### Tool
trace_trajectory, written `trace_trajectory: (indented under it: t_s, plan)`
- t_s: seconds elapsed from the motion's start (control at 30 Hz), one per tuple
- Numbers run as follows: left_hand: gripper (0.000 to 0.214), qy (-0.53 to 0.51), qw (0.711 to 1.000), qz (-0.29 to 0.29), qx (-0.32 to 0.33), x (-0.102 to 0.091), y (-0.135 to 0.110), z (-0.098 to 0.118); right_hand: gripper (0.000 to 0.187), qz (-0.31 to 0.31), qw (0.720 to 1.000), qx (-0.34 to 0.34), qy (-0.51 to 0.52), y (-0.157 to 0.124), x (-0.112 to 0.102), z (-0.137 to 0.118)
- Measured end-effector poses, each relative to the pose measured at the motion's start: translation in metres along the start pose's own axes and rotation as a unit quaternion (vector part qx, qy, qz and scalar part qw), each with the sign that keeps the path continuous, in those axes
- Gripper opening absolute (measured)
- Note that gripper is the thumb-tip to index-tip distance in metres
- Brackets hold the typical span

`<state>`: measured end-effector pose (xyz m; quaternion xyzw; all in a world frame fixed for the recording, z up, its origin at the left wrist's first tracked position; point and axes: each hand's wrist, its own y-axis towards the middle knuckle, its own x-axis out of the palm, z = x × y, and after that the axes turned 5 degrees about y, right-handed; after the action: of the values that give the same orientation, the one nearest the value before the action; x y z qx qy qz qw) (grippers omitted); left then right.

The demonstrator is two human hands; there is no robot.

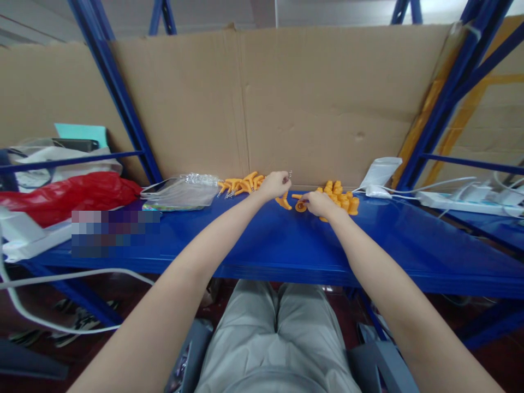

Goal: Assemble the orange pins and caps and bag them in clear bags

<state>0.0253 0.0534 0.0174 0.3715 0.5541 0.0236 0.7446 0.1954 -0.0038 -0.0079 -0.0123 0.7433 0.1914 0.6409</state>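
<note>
My left hand (274,185) is closed in a pinch over the shelf, with a thin metal chain (290,176) at its fingertips. Just below those fingers is an orange branched plastic piece (284,202); whether the chain joins it is not clear. My right hand (321,204) has its fingers closed on an orange plastic piece with a round open end (301,207). Beside that hand, to the right, stand several orange stubby pieces (349,202) in a cluster. Left of my left hand lies a heap of orange branched pieces with chains (244,183).
The blue metal shelf (282,245) has a cardboard sheet (295,103) behind it. Clear plastic bags (184,194) and a red bag (82,191) lie left. A white pouch (380,174), cables and a power strip (462,202) are at the right.
</note>
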Motion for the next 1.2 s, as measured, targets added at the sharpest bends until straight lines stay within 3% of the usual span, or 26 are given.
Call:
trace_trajectory:
  t_s: [0.17, 0.27, 0.4, 0.57, 0.73, 0.93, 1.2]
  plan:
    - [0.011, -0.045, 0.999, -0.015, -0.009, -0.009, -0.015, -0.013, 0.04, 0.003, 0.999, 0.034, -0.007, -0.001, 0.002, -0.005]
    - [0.012, -0.096, 0.995, -0.007, -0.015, -0.003, -0.029, -0.02, 0.047, 0.019, 0.999, 0.042, -0.005, 0.0, 0.003, -0.004]
    - [0.011, -0.189, 0.98, 0.01, -0.063, 0.009, -0.045, -0.023, 0.047, 0.084, 0.995, 0.049, 0.022, 0.0, -0.002, 0.003]
    - [0.01, -0.273, 0.957, -0.013, -0.097, 0.015, -0.053, -0.024, 0.04, 0.127, 0.982, 0.134, 0.044, 0.0, -0.011, 0.017]
    - [0.011, -0.222, 0.971, -0.005, -0.084, 0.017, -0.056, -0.033, 0.034, 0.08, 0.984, 0.153, 0.039, 0.003, -0.007, 0.028]
    - [0.012, -0.135, 0.982, -0.105, -0.073, 0.015, -0.059, -0.041, 0.032, 0.056, 0.988, 0.141, 0.035, 0.005, 0.0, 0.028]
    - [0.02, -0.127, 0.978, -0.131, -0.1, 0.011, -0.064, -0.034, 0.036, 0.046, 0.991, 0.129, 0.006, 0.001, -0.005, 0.019]
